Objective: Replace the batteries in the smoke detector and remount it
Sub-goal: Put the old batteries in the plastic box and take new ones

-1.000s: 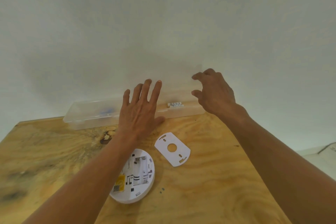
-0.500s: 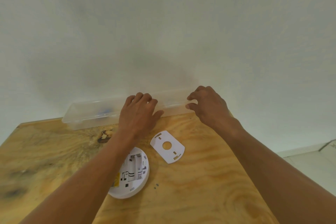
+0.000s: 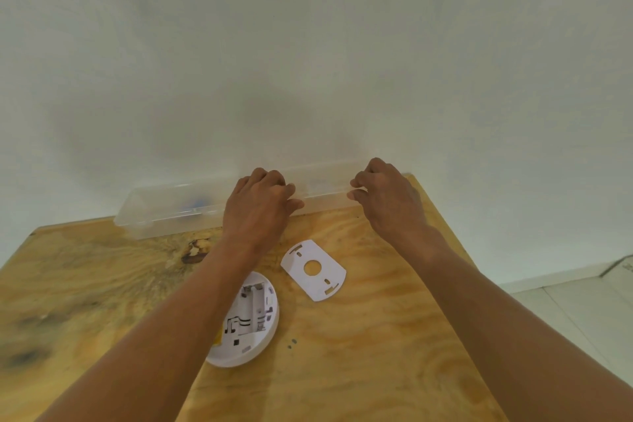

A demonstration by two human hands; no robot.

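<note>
The white round smoke detector (image 3: 255,322) lies face down on the wooden table (image 3: 376,353), its battery bay open and empty, partly hidden under my left forearm. Its white mounting plate (image 3: 295,265) lies flat just to the right. A long clear plastic box (image 3: 164,212) stands against the wall at the table's back edge, with its lid down. My left hand (image 3: 257,209) has its fingers curled over the box's top, thumb at the front. My right hand (image 3: 387,199) pinches the box's right end at the lid edge.
Something blue (image 3: 197,204) shows dimly inside the box. Two small dark specks, perhaps screws (image 3: 292,343), lie right of the detector. A white wall rises right behind the table. The table's right edge drops to a pale tiled floor (image 3: 582,312).
The box's clear lid, held up by my right hand a second ago, has come down. Both hands dropped onto the box and my left fingers curled from spread to bent.
</note>
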